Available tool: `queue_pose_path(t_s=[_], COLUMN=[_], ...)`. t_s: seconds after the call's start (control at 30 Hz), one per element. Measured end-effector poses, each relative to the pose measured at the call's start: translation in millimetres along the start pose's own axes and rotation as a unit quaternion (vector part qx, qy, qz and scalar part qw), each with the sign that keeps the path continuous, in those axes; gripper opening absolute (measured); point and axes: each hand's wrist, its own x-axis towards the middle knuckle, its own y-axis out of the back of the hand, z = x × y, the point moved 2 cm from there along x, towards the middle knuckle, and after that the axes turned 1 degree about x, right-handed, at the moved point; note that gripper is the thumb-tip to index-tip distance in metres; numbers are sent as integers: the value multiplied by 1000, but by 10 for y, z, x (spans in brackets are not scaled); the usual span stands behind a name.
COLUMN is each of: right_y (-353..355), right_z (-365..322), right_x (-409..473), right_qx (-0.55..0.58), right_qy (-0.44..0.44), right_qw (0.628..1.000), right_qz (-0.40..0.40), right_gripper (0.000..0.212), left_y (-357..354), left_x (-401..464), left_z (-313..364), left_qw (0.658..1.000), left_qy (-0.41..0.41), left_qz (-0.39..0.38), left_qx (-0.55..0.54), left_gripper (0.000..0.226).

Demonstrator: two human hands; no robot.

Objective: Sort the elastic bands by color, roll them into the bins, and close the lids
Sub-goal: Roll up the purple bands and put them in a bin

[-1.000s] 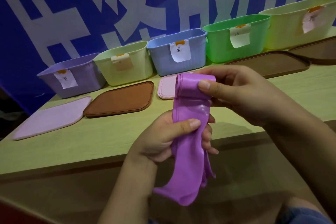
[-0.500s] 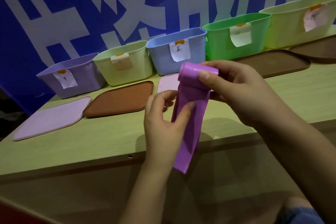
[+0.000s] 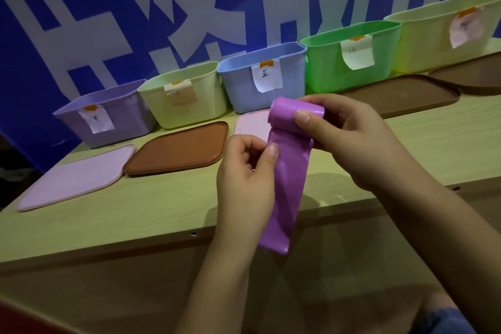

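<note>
Roll at top of purple band (image 3: 287, 179) is thicker than a second ago, hanging tail shorter; right hand (image 3: 349, 141) fingers clamp the roll, left hand (image 3: 245, 171) pinches the strip edge, so rolling is about half done.

Both forearms are bare and sleeveless, with short, unpainted nails and blue denim (image 3: 447, 323) at the lap.

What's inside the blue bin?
Only the far inner wall near the rim of the blue bin shows. Its front wall hides the bottom, so any bands inside can't be seen.
</note>
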Motion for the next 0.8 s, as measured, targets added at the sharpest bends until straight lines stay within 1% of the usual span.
queue_pose_path(t_s=[0.07, 0.2, 0.33, 0.43, 0.5, 0.57, 0.63, 0.7, 0.73, 0.77, 0.8], right_y=[1, 26, 17, 28, 33, 36, 44, 46, 42, 36, 29], right_z=[-4, -11, -35, -73, -103, -111, -113, -115, -119, -129, -139], right_x=[1, -20, -47, -51, -56, -67, -78, -84, -90, -100, -110], right_qx=[29, 59, 88, 117, 128, 123, 125, 119, 112, 102, 86], right_qy=[-1, 14, 5, -5, -9, -10, -16, -18, -19, -16, -11], right_qw=[1000, 997, 996, 993, 992, 992, 992, 993, 993, 994, 996], right_qz=[11, 41, 32, 11, -6, -18, -20, -21, -21, -23, -29], right_gripper=[8, 17, 12, 7, 11, 10, 10, 17, 19, 19, 18], left_y=[-12, 10, 3, 34, 49, 54, 91, 144, 166, 173, 158], left_x=[-11, -40, -79, -75, -73, -78, -69, -33, -11, 0, 15], left_z=[30, 40, -39, -111, -139, -148, -141, -104, -88, -55, -33], left_qw=[1000, 996, 994, 991, 991, 990, 983, 974, 976, 985, 992], left_qy=[-2, -34, -43, -74, -84, -80, -95, -133, -139, -122, -82], left_qz=[18, 50, 54, 62, 36, 1, -9, -8, -18, -41, -76], left_qx=[18, 70, 80, 93, 99, 115, 159, 184, 164, 116, 54], left_gripper=[13, 16, 16, 14, 21, 30, 36, 32, 29, 32, 41])
